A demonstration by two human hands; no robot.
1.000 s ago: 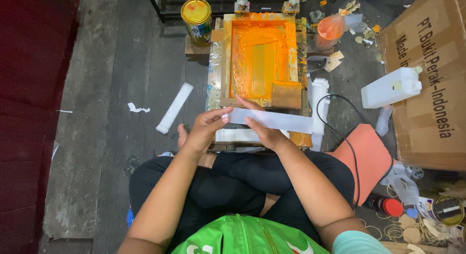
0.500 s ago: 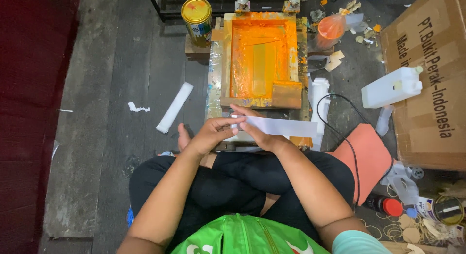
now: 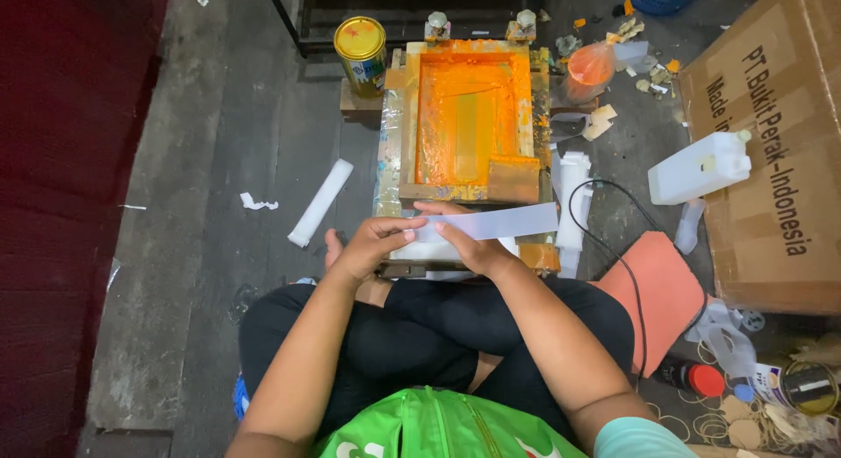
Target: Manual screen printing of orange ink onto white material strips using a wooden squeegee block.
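**Strip in both hands, at the near edge of the screen frame**

You sit cross-legged on the floor (image 3: 219, 248) facing the frame (image 3: 469, 116); its mesh is flooded with orange ink. A squeegee block (image 3: 512, 179) rests in the frame's near right corner.

Your left hand (image 3: 372, 246) pinches the left end of a white strip (image 3: 495, 222), thumb and fingertips closed on it. Your right hand (image 3: 469, 248) supports the strip from beneath near its middle, fingers curled round it; the right end juts free toward the frame's right side. The strip hangs just above the near edge of the frame, roughly level, not lying on anything.

Step, as I judge it: handling one strip between pulls, either straightening it or readying it for placement. The next move calls for a flat, square strip and clean fingertips, as wet ink sits close by.

Around you: a yellow-lidded can (image 3: 361, 51) at the far left corner of the frame, another strip piece (image 3: 321, 202) on the floor to the left, a white jug (image 3: 701, 167) against the carton (image 3: 771, 134) on the right.
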